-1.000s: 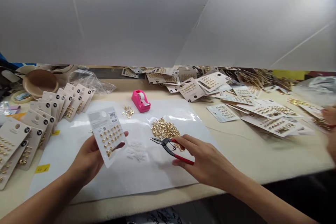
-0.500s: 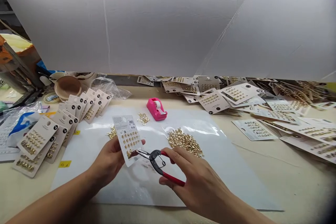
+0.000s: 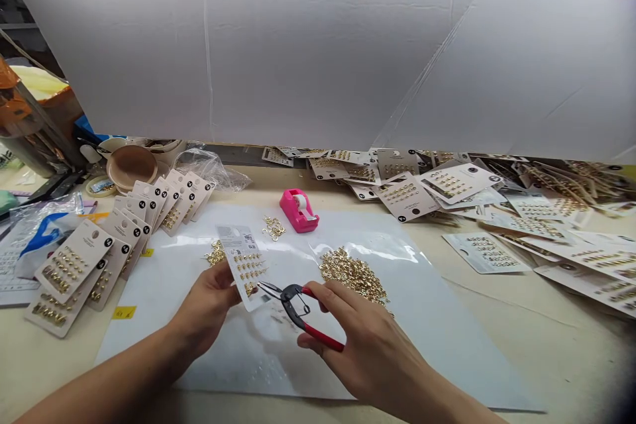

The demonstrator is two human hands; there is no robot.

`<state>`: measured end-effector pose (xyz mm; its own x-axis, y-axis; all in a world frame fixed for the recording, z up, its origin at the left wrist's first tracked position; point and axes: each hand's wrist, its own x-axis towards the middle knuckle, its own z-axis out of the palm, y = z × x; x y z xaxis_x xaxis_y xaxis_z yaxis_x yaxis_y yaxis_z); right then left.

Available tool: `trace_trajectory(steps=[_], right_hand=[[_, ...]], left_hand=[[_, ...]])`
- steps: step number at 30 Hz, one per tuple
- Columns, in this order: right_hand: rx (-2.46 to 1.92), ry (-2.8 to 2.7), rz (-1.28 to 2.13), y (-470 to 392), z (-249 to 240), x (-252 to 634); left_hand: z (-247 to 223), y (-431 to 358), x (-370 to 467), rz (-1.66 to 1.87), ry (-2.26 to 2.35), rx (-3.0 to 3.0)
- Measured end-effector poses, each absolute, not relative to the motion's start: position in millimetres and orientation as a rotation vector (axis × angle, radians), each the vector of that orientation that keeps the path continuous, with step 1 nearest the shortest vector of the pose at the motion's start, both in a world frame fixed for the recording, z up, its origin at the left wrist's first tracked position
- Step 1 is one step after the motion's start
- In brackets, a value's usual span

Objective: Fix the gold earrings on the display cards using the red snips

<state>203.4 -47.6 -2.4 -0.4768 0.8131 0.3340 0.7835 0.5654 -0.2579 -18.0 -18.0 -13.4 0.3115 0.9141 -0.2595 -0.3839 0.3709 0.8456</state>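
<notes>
One card point(image 3: 243, 264) in left hand point(image 3: 203, 311), pliers point(image 3: 290, 296) partly hidden in right hand point(image 3: 370, 341)

1 head camera, facing forward and down.

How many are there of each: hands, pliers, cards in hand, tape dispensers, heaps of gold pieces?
Left hand and right hand: 2
Pliers: 1
Held card: 1
Tape dispenser: 1
Heaps of gold pieces: 3
Total: 8
</notes>
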Motion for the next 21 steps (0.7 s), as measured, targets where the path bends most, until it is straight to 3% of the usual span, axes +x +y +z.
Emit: trace_trajectory(steps=[21], right_hand=[[-1.379,-2.487,0.439,-39.8,-10.4,193.5]], left_hand=[[-15.3,-19.5,-13.7,0.998,0.983,0.771]])
